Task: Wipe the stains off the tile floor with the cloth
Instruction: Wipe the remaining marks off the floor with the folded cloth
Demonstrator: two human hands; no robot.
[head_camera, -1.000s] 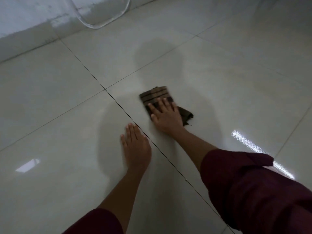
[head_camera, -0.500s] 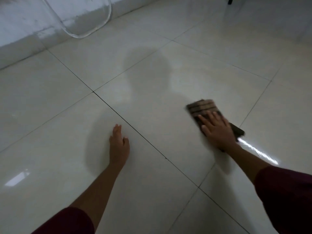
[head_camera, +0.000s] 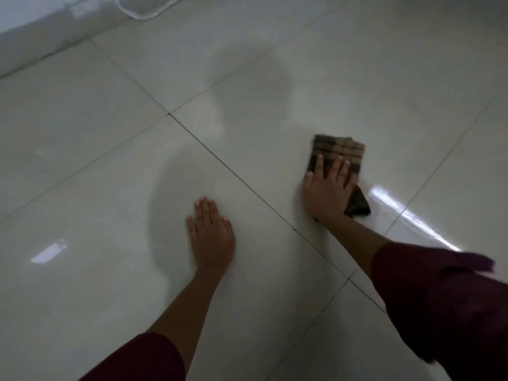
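Observation:
A folded brown checked cloth point(head_camera: 341, 151) lies flat on the glossy pale tile floor point(head_camera: 110, 160), right of centre. My right hand point(head_camera: 328, 192) presses down on its near half with fingers spread; the cloth's far edge and a dark corner at the right stick out from under it. My left hand point(head_camera: 211, 235) rests palm-down on the neighbouring tile, fingers together, holding nothing. Dark grout lines cross between the two hands. No stain stands out on the shiny tiles.
A wall base point(head_camera: 33, 42) runs along the top left. A clear curved plastic edge point(head_camera: 143, 15) touches the floor beside it. Bright light reflections point(head_camera: 406, 213) streak the tile right of the cloth. My shadow falls over the middle tiles.
My right hand slid the cloth from beside the grout crossing out to the right, then slightly back toward the left. My left hand stayed planted on its tile.

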